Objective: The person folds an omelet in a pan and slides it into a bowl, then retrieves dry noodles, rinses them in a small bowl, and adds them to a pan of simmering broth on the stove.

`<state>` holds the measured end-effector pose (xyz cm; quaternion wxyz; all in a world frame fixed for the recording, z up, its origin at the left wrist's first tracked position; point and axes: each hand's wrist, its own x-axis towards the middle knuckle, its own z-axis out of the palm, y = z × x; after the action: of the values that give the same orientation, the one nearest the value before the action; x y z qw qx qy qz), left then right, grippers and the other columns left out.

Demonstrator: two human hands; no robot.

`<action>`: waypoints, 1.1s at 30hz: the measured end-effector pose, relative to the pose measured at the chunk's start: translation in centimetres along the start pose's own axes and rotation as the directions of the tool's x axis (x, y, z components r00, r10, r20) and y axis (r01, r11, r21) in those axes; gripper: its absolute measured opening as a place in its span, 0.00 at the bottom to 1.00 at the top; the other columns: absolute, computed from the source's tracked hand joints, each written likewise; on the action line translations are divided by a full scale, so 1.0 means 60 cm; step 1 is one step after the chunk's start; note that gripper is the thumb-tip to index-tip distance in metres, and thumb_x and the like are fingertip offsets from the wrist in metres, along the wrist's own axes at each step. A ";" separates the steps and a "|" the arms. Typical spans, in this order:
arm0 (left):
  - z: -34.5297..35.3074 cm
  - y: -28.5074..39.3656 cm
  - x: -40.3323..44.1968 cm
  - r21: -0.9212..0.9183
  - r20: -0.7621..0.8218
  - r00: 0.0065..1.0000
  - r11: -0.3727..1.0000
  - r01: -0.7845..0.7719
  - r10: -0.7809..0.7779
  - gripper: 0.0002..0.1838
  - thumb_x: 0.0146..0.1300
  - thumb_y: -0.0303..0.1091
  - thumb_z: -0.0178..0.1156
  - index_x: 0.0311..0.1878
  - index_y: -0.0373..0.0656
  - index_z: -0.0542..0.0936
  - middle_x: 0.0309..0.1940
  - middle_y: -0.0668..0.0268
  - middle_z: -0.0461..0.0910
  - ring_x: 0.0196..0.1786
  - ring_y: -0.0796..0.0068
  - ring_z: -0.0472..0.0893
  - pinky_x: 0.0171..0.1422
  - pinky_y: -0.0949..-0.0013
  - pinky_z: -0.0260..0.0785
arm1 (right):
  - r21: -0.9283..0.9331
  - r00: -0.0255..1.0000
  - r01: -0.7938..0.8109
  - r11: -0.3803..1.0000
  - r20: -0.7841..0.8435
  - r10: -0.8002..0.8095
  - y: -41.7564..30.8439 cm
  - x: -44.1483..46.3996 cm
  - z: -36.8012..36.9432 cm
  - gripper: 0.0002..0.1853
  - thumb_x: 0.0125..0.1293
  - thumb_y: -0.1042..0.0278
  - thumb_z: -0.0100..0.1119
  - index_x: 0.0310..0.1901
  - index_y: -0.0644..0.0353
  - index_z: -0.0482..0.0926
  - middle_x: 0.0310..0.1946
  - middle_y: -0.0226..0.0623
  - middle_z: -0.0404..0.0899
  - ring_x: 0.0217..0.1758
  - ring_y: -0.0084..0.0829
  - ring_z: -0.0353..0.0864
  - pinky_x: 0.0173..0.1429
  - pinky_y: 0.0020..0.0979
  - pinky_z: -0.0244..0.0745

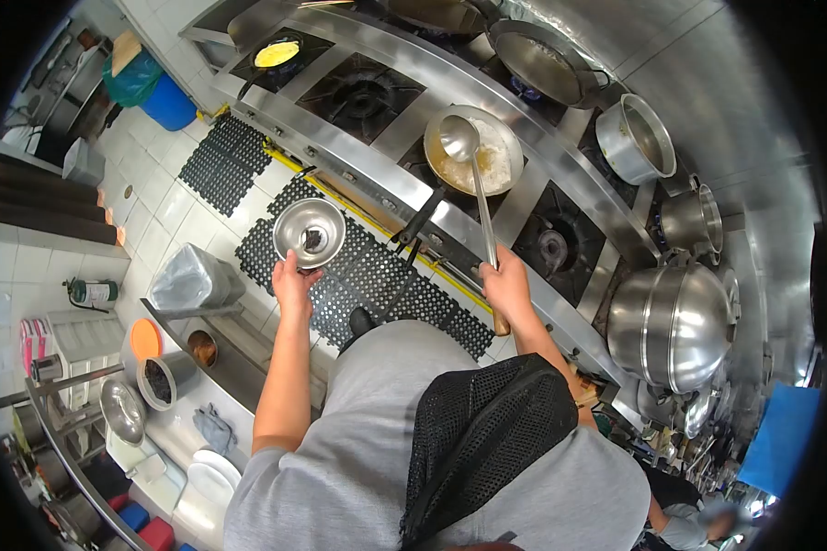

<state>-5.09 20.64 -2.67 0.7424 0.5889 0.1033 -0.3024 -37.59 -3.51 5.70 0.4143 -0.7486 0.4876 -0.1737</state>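
Observation:
My left hand (pixel 294 285) grips a small round metal bowl (pixel 287 228) by its near rim. Some dark bits (pixel 314 241) lie at the bottom of the bowl, which is over the floor in front of the stove. The fingers of my right hand (pixel 505 283) are wrapped round the long handle of a metal ladle (pixel 481 188). The ladle's cup hangs over a frying pan (pixel 516 172) on a burner; I cannot tell whether it touches the contents. Inside the pan is a whitish, foamy-looking mass (pixel 490 165) in yellowish liquid. The pan's dark handle points toward me.
A small pan with yellow food (pixel 277 54) sits at the stove's far left. A wok (pixel 542 64), a pot (pixel 634 138) and a big domed steel pot (pixel 666 321) stand along the back and right. Left are a bin (pixel 193 280) and a dark-filled tub (pixel 159 381). Another person (pixel 685 523) is lower right.

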 end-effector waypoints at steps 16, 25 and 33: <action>-0.009 0.017 -0.006 -0.026 -0.070 0.998 1.000 0.002 -0.004 0.14 0.81 0.43 0.56 0.48 0.40 0.72 0.38 0.59 0.81 0.33 0.67 0.84 0.35 0.61 0.85 | -0.197 0.994 0.009 0.980 -0.107 -0.031 -0.044 0.026 0.012 0.20 0.65 0.71 0.58 0.59 0.63 0.80 0.30 0.59 0.83 0.36 0.58 0.87 0.45 0.49 0.78; -0.006 0.019 -0.005 -0.036 -0.060 0.998 0.999 -0.006 0.003 0.14 0.80 0.41 0.56 0.53 0.39 0.71 0.43 0.57 0.82 0.36 0.64 0.85 0.36 0.61 0.84 | -0.232 0.994 -0.081 0.969 -0.088 0.062 -0.048 0.043 -0.018 0.29 0.67 0.69 0.60 0.69 0.70 0.74 0.46 0.69 0.84 0.53 0.64 0.85 0.59 0.53 0.79; 0.009 0.014 -0.006 -0.054 -0.077 0.997 0.998 -0.008 0.004 0.13 0.81 0.41 0.56 0.48 0.39 0.72 0.41 0.57 0.82 0.35 0.65 0.85 0.34 0.61 0.84 | -0.220 0.986 -0.067 0.973 -0.162 0.032 -0.045 0.040 -0.050 0.26 0.66 0.70 0.59 0.66 0.63 0.77 0.47 0.63 0.86 0.54 0.63 0.85 0.59 0.52 0.79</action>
<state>-5.01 20.37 -1.68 0.7545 0.5800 0.1385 -0.2743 -36.90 -6.45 9.31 0.2912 -0.7622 0.5540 -0.1655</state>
